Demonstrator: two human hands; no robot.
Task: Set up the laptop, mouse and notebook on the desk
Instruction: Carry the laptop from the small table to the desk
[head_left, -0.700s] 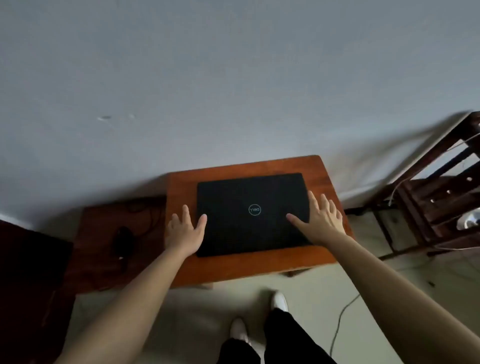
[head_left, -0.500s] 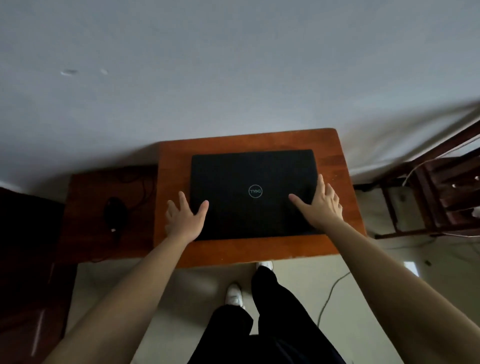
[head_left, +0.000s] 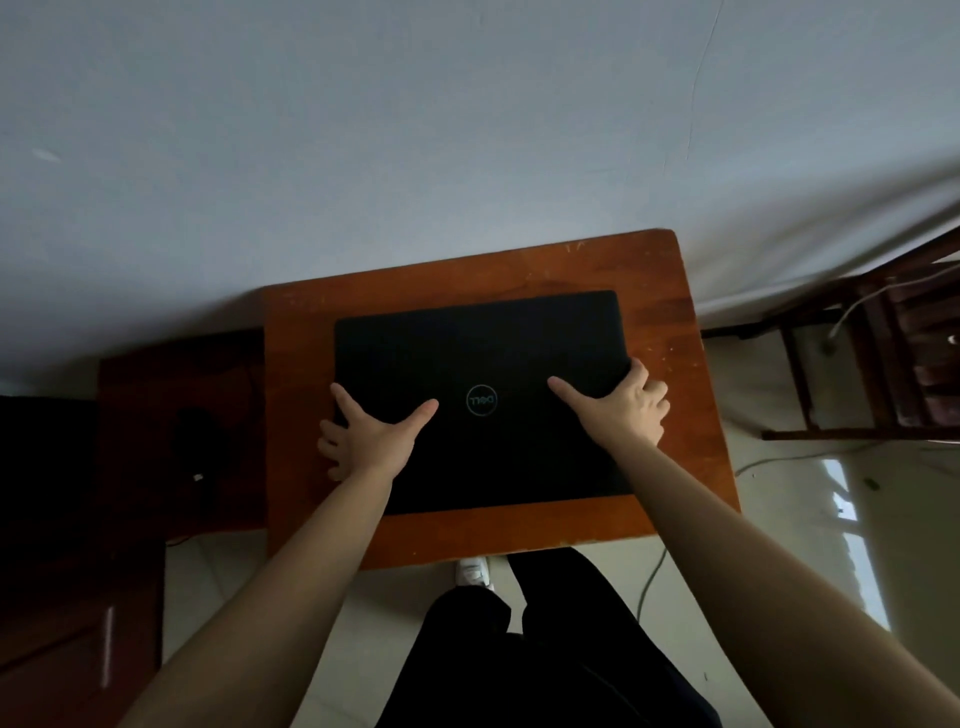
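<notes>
A closed black laptop lies flat on the small orange-brown wooden desk, its round logo facing up. My left hand grips the laptop's left edge, thumb on the lid and fingers curled around the side. At the right edge my right hand holds it the same way. A dark mouse with its cable rests on the lower dark side table to the left. No notebook is visible.
The desk stands against a pale wall. A dark wooden chair with a white cable is at the right. A cord runs over the tiled floor. My legs and a white shoe are below the desk's front edge.
Both hands moved from lying flat at the laptop's near corners to gripping its left and right edges. The view came closer to the desk.
</notes>
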